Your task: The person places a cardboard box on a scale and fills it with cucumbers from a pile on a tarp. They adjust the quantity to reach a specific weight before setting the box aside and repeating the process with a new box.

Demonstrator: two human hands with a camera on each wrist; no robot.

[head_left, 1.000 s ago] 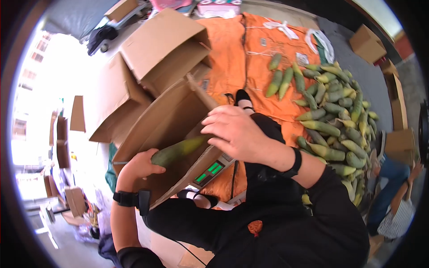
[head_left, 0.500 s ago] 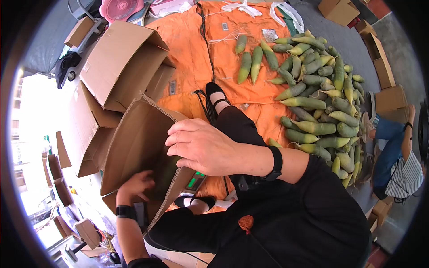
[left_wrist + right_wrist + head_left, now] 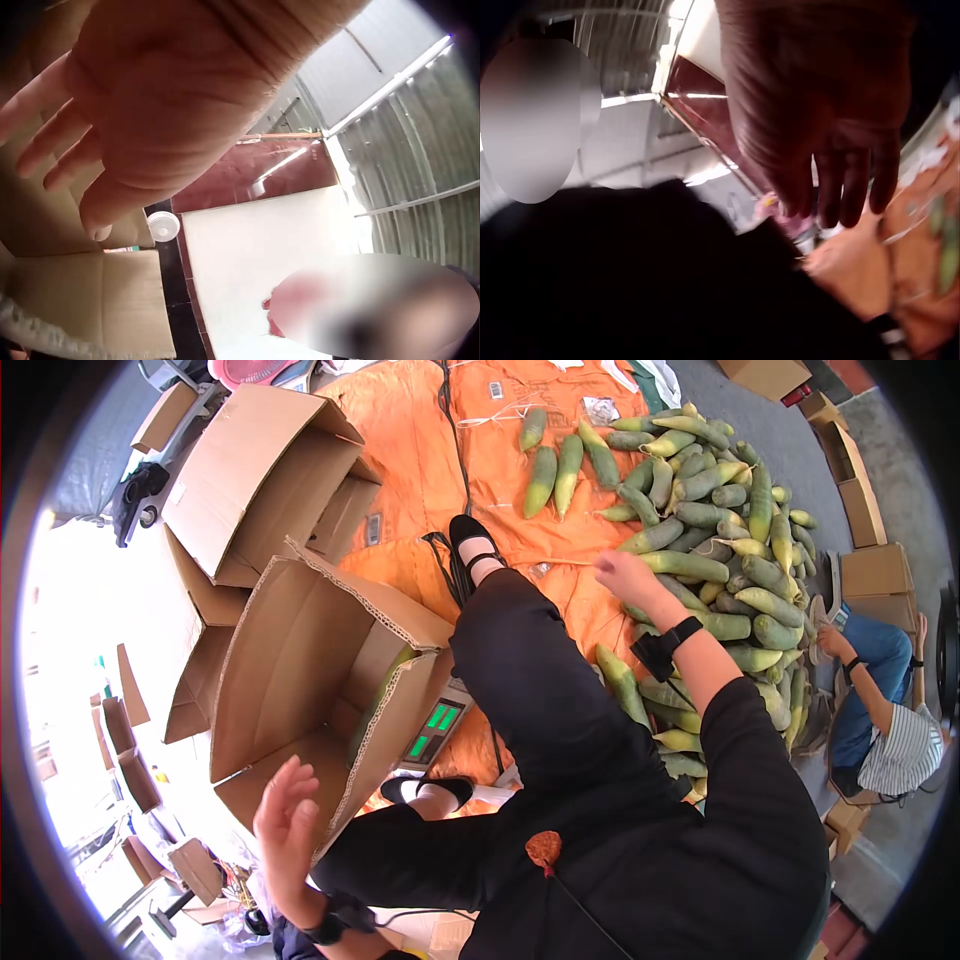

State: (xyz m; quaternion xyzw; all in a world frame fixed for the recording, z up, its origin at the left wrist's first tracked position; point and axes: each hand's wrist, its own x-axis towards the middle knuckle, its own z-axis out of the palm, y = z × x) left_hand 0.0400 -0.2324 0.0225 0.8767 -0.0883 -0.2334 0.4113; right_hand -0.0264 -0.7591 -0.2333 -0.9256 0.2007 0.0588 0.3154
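Observation:
An open cardboard box [image 3: 300, 660] leans in front of the person, tilted over a scale with green digits [image 3: 434, 728]. Part of a green radish [image 3: 385, 690] shows inside it. Just outside the box's near edge, the left hand [image 3: 288, 835] is raised, empty, its fingers spread loosely; the left wrist view shows the same hand [image 3: 165, 97] with the palm in sight. The right hand [image 3: 634, 581] hovers by the left side of a large radish pile [image 3: 740, 590], holding nothing. In the right wrist view the fingers of that hand [image 3: 825, 105] hang loosely extended.
Two more open boxes [image 3: 250, 480] stand behind and left of the near one. An orange sheet [image 3: 400, 490] lies under the radishes. The person's black-clad knee [image 3: 540, 660] rises between box and pile. Another person [image 3: 885, 700] sits at the far right.
The radish the left hand held is in the box, and that hand has come out toward the near edge. From the box's rim, the right hand has moved right to the pile.

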